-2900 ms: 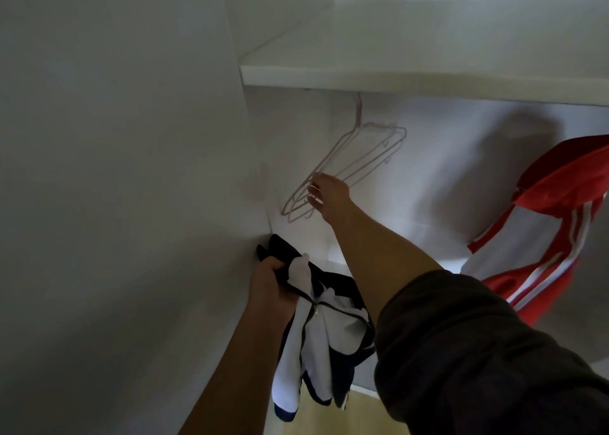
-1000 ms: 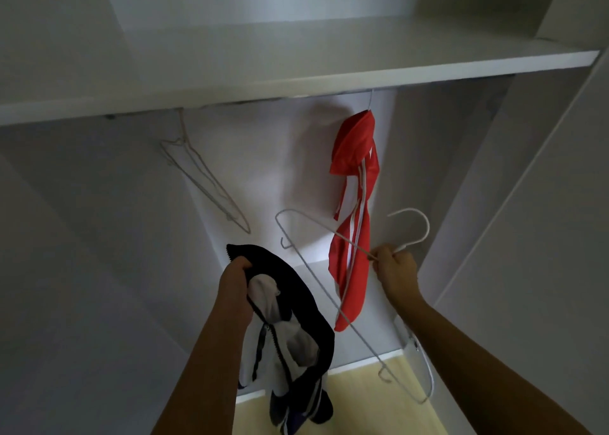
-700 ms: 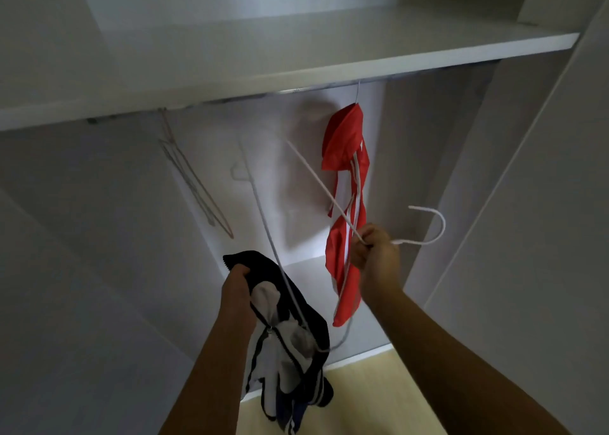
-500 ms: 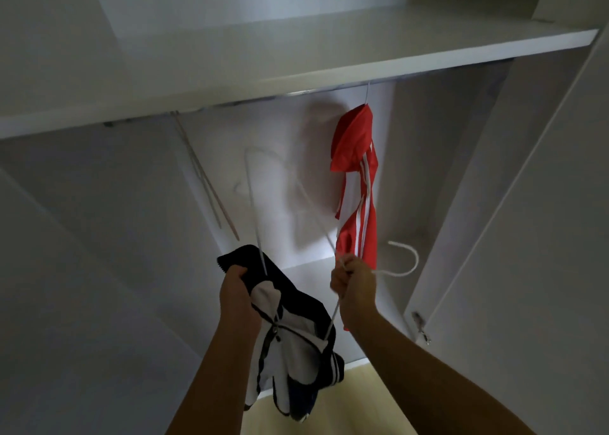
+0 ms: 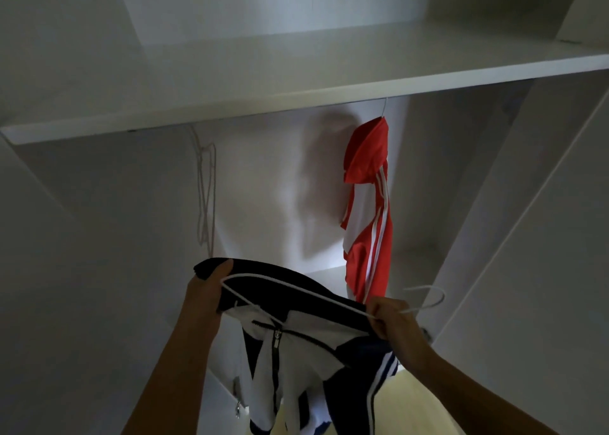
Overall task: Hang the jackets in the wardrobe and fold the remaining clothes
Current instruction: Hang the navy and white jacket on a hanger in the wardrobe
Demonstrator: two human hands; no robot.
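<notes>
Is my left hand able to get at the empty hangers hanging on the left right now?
Probably not yet: the left hand grips the navy and white jacket. The way up to the empty hangers looks open, but the hand would have to let go first.

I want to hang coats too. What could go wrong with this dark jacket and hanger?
The white hanger lies across the dark jacket, seemingly not yet inside it, so the jacket, gripped at one end by the left hand, might slide off. Held by the right hand, it also sits near the red jacket and could snag it.
</notes>
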